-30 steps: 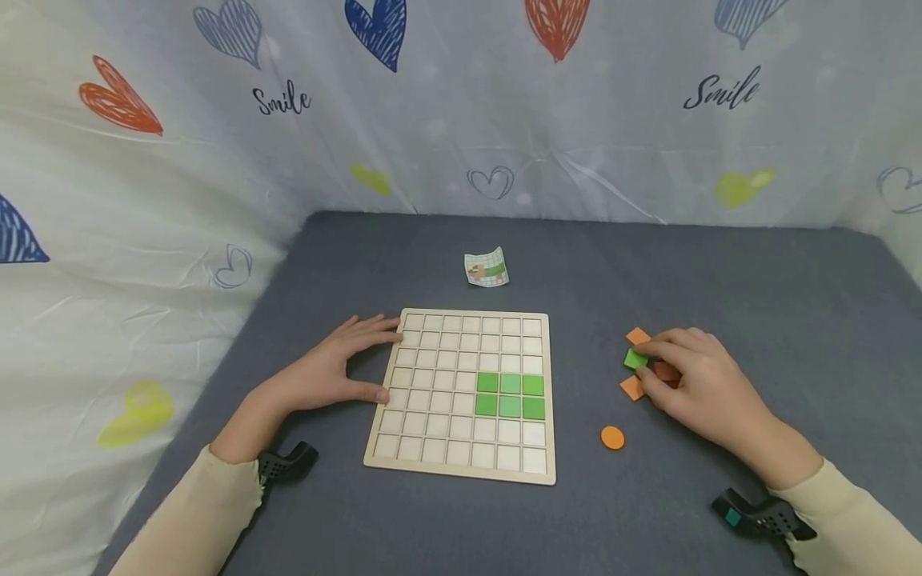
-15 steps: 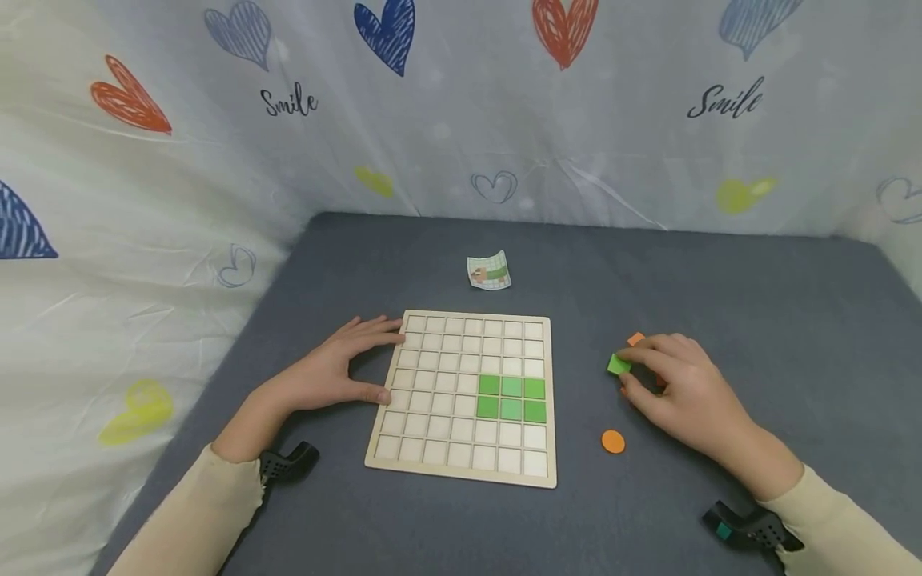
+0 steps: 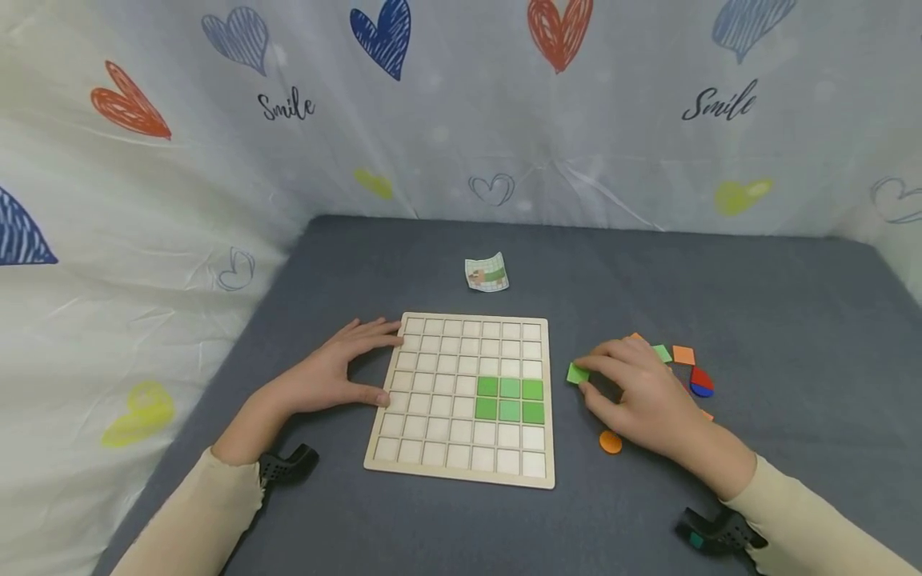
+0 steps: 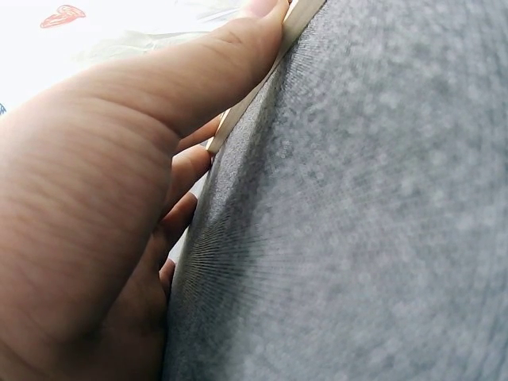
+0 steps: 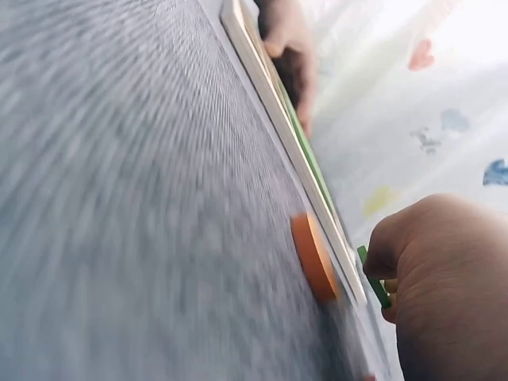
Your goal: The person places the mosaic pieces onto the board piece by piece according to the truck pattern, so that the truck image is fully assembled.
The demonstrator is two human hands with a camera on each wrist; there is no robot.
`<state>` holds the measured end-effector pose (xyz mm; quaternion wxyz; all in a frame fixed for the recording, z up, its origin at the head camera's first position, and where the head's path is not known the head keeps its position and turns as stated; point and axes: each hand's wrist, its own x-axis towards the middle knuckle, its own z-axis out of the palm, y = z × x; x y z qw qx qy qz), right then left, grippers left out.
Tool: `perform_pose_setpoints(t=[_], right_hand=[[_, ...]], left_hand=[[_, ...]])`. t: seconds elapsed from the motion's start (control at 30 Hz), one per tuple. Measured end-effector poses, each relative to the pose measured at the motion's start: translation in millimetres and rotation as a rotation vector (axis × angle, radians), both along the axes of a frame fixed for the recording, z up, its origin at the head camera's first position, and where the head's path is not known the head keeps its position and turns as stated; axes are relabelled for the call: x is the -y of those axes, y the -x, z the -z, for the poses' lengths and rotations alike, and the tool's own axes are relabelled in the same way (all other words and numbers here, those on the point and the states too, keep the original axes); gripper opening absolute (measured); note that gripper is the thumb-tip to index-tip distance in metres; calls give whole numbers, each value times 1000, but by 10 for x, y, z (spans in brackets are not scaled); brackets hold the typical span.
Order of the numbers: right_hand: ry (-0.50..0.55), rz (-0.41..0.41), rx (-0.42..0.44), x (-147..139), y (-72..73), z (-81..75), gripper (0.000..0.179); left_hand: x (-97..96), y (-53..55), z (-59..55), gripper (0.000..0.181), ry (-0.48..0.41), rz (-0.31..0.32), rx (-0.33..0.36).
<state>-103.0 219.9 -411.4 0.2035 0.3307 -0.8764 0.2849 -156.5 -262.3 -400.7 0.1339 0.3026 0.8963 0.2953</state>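
A pale wooden grid board [image 3: 425,404] lies on the dark cloth, with two rows of green square tiles [image 3: 510,389] set in cells at its right side. My left hand [image 3: 327,368] rests at the board's left edge, thumb and fingertips touching the rim, fingers fairly straight. Between thumb and fingers, my right hand [image 3: 644,392] pinches a green square tile [image 3: 577,374] just right of the board; the right wrist view also shows this green tile [image 5: 373,278] in the fingers. An orange round piece [image 3: 611,442] lies below that hand.
Partly behind the right hand lie loose pieces: a light green tile [image 3: 662,353], an orange tile [image 3: 683,355] and a red and blue piece [image 3: 702,382]. A small picture card [image 3: 487,273] lies beyond the board. A printed curtain [image 3: 432,120] hangs behind the table.
My right hand has taken the green tile from the loose pieces and carried it left toward the board, uncovering several pieces. The left hand has stayed at the board's edge.
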Motion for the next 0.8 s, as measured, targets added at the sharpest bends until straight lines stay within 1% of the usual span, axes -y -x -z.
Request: perform_pose_setpoints(t=[0.2,0.3,0.47,0.63,0.8], right_hand=[[-19,-54,2,216,12,23,25],[-19,-84,4,298,2,17,25],[-26,-108,9,426,-20,0,22],[-26,-161,15,636,5,-2,19],[2,-192,-16,845,55,-5,17]], left_hand=[[19,-24,13,96,-5,-5,3],[-5,-30,45,96,-9,-7,15],[-48,-27,78,95,-16,-4,20],[-1,-34,49,95,-11,-7,20],[33,-1,13,95,-2,-3,1]])
